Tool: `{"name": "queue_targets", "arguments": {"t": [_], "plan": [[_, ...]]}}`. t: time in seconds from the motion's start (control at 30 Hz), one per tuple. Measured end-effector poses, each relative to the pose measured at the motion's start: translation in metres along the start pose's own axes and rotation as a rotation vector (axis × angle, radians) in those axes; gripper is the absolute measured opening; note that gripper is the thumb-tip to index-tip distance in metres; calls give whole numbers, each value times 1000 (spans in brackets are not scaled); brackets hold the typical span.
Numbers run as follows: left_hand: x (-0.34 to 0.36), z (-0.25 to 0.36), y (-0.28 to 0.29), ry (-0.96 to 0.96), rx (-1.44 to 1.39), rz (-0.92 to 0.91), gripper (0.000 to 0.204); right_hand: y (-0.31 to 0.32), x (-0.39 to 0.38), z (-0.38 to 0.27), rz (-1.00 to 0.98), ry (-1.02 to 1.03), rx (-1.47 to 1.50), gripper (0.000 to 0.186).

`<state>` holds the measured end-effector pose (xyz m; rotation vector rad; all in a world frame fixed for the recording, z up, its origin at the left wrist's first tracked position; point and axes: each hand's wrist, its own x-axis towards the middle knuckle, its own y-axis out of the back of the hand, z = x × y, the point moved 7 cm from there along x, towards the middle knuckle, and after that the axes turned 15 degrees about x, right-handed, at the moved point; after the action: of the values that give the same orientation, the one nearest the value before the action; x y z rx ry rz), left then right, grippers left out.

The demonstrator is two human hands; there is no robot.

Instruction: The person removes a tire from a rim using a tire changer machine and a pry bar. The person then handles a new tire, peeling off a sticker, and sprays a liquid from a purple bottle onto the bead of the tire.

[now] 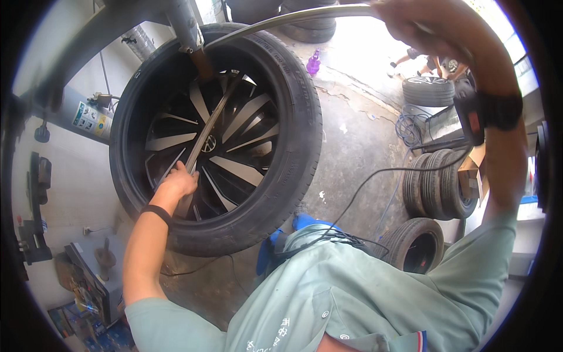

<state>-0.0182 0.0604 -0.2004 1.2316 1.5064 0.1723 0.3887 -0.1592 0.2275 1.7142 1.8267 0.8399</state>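
The left hand (183,179) has its fingers around a straight grey metal bar (213,120), over a big black rubber tyre (299,117). The right hand (419,29), blurry and cut off on top, grips a long curved silver metal bar (305,13).

Up and right of the big tyre (298,132), my right hand (419,26) is blurred at the upper edge, its grip hiding the end of the curved bar (293,16). Inside the tyre, my left hand (180,180) covers part of a long pale bar (214,120). Beyond the tyre, a distant person (433,62), perhaps crouching, is too small to make out.
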Motion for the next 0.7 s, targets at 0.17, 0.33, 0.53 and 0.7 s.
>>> {"name": "queue_targets", "arguments": {"t": [0.17, 0.33, 0.53, 0.7], "plan": [[-4, 3, 8, -47, 37, 19, 88, -32, -141, 66, 317, -191, 631, 59], [29, 8, 23, -141, 77, 143, 76, -141, -246, 135, 760, -241, 1253, 57], [49, -34, 5, -110, 297, 150, 86, -300, -316, 177, 1233, -590, 1568, 33], [54, -25, 10, -92, 379, 115, 88, -408, -401, 182, 1455, -760, 1719, 26]]}}
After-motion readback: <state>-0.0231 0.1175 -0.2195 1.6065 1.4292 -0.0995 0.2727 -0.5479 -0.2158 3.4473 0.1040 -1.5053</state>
